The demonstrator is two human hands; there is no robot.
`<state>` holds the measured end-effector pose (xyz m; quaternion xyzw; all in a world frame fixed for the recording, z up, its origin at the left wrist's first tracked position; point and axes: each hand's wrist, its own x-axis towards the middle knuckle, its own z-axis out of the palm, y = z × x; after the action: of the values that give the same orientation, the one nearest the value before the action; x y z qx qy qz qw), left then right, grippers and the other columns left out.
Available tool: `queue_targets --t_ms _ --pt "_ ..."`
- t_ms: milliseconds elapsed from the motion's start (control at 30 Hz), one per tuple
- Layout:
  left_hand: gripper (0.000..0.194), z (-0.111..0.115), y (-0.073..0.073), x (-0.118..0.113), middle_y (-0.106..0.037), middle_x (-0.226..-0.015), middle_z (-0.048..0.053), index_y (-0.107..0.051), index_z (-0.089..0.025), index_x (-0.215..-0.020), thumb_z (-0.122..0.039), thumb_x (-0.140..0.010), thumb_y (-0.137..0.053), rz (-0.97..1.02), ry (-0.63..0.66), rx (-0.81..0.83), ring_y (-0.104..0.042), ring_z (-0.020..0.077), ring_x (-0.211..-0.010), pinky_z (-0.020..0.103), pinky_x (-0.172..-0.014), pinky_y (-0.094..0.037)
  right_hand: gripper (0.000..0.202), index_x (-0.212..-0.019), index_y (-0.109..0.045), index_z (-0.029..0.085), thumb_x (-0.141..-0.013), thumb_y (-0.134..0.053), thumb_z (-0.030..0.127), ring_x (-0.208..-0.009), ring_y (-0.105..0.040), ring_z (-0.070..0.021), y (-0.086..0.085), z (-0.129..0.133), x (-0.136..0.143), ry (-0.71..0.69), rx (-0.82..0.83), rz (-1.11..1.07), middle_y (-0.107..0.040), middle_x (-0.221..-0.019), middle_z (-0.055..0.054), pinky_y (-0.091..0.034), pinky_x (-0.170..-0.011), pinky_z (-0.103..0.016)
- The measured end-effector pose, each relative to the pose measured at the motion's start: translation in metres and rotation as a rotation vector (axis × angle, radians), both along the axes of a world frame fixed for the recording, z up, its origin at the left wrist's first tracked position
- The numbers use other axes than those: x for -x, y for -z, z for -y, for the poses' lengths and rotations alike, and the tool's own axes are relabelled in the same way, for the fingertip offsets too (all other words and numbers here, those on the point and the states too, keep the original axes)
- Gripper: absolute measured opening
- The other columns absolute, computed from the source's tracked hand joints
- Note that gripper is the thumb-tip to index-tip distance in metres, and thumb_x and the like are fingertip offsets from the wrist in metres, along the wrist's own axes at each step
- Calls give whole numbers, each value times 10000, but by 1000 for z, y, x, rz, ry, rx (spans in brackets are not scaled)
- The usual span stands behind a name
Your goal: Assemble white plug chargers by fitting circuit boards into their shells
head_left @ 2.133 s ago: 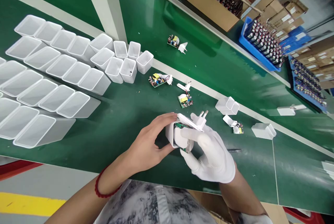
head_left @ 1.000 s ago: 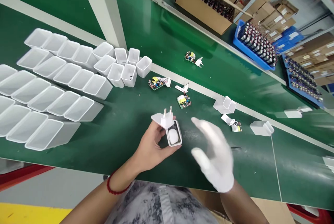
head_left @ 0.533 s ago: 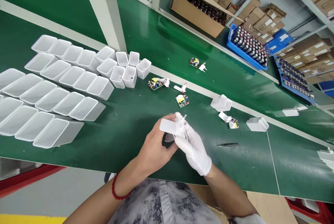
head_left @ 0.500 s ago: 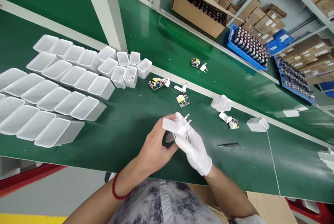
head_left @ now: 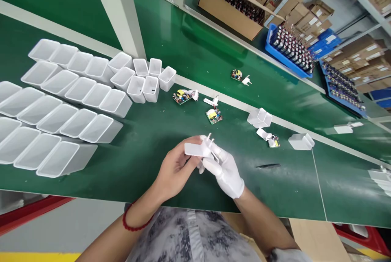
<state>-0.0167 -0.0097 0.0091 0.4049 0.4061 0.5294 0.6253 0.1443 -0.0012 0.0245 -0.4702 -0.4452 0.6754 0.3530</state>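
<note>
My bare left hand (head_left: 175, 168) is closed with its fingers and thumb around a white plug cover (head_left: 195, 149), a flat plate with two pins pointing up and away. My right hand (head_left: 227, 174), in a white glove, is closed on the rim of a white plastic case (head_left: 215, 156) at the pin end of the cover. The fingers hide most of the case, and I cannot tell whether the two parts are joined. Beyond my hands lies a circuit board (head_left: 214, 116) with its small plug piece (head_left: 212, 101).
Rows of white open cases (head_left: 73, 87) fill the left of the green bench. Another board (head_left: 183, 96) lies by the ledge. Black tweezers (head_left: 268, 166) lie to the right, near a board (head_left: 273, 140) and white cases (head_left: 259, 118). A blue tray (head_left: 288, 54) stands behind.
Both hands have shifted slightly left with the parts between them. The plug cover has turned a little, its pins now pointing more upward. The bench items have stayed in place.
</note>
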Motion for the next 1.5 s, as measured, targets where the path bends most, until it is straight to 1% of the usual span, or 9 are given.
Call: queue_targets --t_ms 133,400,467,567,667,733,900,1200,1500 --pt "230 -2 5 -4 -685 -1221 102 -703 -195 -1079 -316 -895 -638 -6 -14 23 -681 246 -1076 338 -887 -593 678 -1388 -547 255 -787 -744 497 -755 -537 -141 3 -2 -2 -29 41 -3 -659 -1006 -34 -519 -766 -325" --pt "280 -1 8 -16 -639 -1338 83 -733 -238 -1100 -388 -880 -648 -146 6 11 -651 269 -1181 352 -962 -572 649 -1318 -610 205 -819 -655 619 -591 -538 -121 9 -6 -11 47 -26 37 -643 -743 -9 -502 -587 -267" --pt "294 -2 15 -26 -662 -1303 86 -725 -221 -1091 -414 -899 -613 -178 34 36 -653 269 -1179 369 -971 -568 632 -1343 -586 190 -866 -603 605 -673 -613 -149 12 -3 -24 11 -44 106 -684 -841 -39 -542 -640 -288" --pt "293 -4 26 -45 -672 -1287 89 -708 -208 -1072 -411 -938 -544 -288 87 15 -642 261 -1199 379 -994 -552 541 -1374 -551 221 -903 -606 481 -907 -674 -215 16 12 -47 119 -367 479 -670 -1153 -99 -577 -794 -362" --pt "329 -6 29 -61 -632 -1350 105 -640 -216 -1210 -379 -963 -497 -475 118 -69 -619 263 -1233 398 -1021 -530 544 -1387 -528 269 -866 -672 328 -1007 -677 -274 25 28 -60 227 -813 901 -663 -1195 -123 -581 -850 -429" --pt "355 -8 24 -65 -632 -1351 112 -593 -215 -1281 -349 -984 -452 -588 176 -142 -587 265 -1275 414 -1048 -506 543 -1405 -506 271 -880 -643 254 -1023 -689 -287 32 32 -62 205 -932 1025 -676 -1190 -138 -593 -848 -435" --pt "387 -12 14 -54 -621 -1371 105 -613 -161 -1264 -309 -1009 -362 -794 284 -262 -436 249 -1407 458 -1163 -388 403 -1312 -555 244 -913 -606 222 -1059 -702 -260 44 25 -64 184 -938 987 -666 -1257 -146 -613 -844 -368" --pt "410 13 20 -19 -601 -1398 89 -596 -166 -1322 -326 -993 -411 -841 247 -175 -429 247 -1409 443 -1136 -441 413 -1299 -582 272 -910 -579 133 -1224 -610 -268 45 19 -84 -61 -1183 1051 -646 -1301 -130 -609 -897 -409" --pt "382 20 27 -10 -598 -1404 70 -610 -205 -1307 -279 -1000 -395 -791 242 -207 -421 234 -1415 439 -1132 -447 533 -1409 -494 306 -919 -549 102 -1178 -643 -277 42 15 -90 91 -1161 1124 -630 -1329 -103 -582 -965 -429"
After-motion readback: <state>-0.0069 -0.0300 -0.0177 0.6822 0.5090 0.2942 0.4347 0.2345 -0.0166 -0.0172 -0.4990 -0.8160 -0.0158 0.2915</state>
